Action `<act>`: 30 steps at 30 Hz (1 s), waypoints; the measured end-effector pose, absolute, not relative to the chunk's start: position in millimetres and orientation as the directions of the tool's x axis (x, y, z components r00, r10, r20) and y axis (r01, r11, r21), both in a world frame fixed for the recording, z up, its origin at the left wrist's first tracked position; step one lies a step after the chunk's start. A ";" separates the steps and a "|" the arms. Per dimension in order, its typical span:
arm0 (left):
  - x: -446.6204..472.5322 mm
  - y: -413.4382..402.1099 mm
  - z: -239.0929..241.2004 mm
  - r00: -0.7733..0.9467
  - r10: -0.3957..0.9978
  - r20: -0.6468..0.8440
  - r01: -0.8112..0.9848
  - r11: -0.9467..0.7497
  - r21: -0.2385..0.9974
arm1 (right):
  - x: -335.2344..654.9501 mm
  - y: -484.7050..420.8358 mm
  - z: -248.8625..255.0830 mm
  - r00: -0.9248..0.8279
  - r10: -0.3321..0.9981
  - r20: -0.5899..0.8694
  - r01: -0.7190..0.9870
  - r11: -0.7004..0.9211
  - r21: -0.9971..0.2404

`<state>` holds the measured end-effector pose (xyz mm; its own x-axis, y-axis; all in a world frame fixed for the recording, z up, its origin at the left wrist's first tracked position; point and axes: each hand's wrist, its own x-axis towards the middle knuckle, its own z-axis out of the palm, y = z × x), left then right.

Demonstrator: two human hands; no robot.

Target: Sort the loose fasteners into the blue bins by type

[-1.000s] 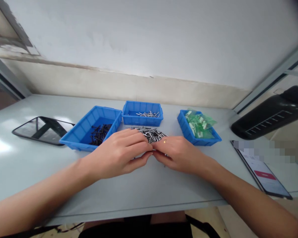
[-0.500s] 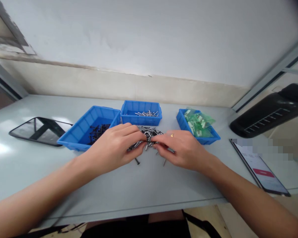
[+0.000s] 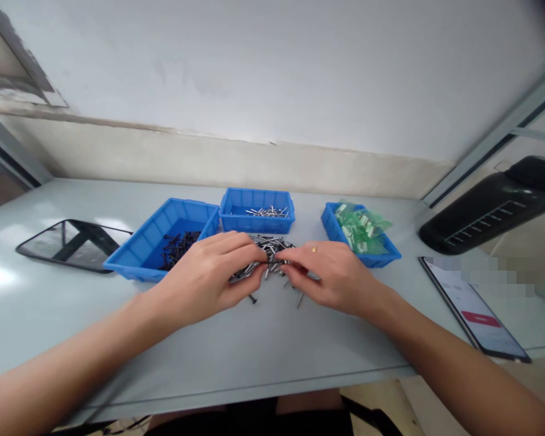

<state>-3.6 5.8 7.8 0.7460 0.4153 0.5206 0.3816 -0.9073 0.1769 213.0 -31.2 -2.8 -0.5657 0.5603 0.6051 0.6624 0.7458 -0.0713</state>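
Both hands meet over a loose pile of silver and dark nails or screws [image 3: 272,245] at mid-table. Thumb and fingers of my left hand [image 3: 218,266] are pinched at the pile's left side; a small dark piece shows at the fingertips, too small to name. My right hand [image 3: 331,269], with a ring on one finger, pinches close by from the right, and its contents are hidden. One dark screw [image 3: 253,299] lies below my left fingers, and a silver pin [image 3: 299,300] below my right ones. The hands cover part of the pile.
Left, a blue bin [image 3: 138,248] has dark screws [image 3: 180,245]. Behind the pile, another blue bin [image 3: 257,224] holds silver pins [image 3: 271,211]. Right are a blue bin [image 3: 381,260] with green packets [image 3: 361,227], a black bottle [image 3: 481,209] and a phone [image 3: 475,312]. A black-framed item [image 3: 68,242] lies far left.
The camera view has shifted slightly. Both hands stay pinched over the pile, with only small finger movement.
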 end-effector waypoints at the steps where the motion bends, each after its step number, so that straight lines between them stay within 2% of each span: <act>1: -3.6 5.6 8.4 0.738 0.410 0.536 0.388 -0.908 0.159 | 212.5 -30.7 -3.5 -0.566 0.579 0.587 0.671 0.737 -0.079; 7: -4.4 5.8 3.9 0.768 0.325 0.552 0.339 -0.937 0.080 | 207.4 -30.8 -8.3 -0.623 0.669 0.405 0.698 0.709 -0.098; 11: -4.6 5.4 -1.2 0.782 0.298 0.547 0.313 -0.947 0.067 | 205.8 -31.9 -9.4 -0.638 0.675 0.371 0.698 0.710 -0.092; 15: -5.1 3.4 -0.7 0.787 0.279 0.551 0.295 -0.954 0.061 | 207.0 -32.5 -10.1 -0.634 0.653 0.414 0.685 0.723 -0.091; 20: -3.4 3.7 1.9 0.753 0.383 0.536 0.374 -0.918 0.132 | 211.9 -31.1 -6.6 -0.601 0.611 0.515 0.682 0.728 -0.067; 23: -1.9 5.2 1.4 0.754 0.391 0.528 0.382 -0.915 0.133 | 213.7 -30.6 -2.7 -0.569 0.586 0.578 0.685 0.726 -0.061; 30: -4.0 5.2 -1.0 0.807 0.422 0.413 0.368 -0.907 0.206 | 209.7 -34.3 -5.7 -0.606 0.424 0.673 0.581 0.814 0.011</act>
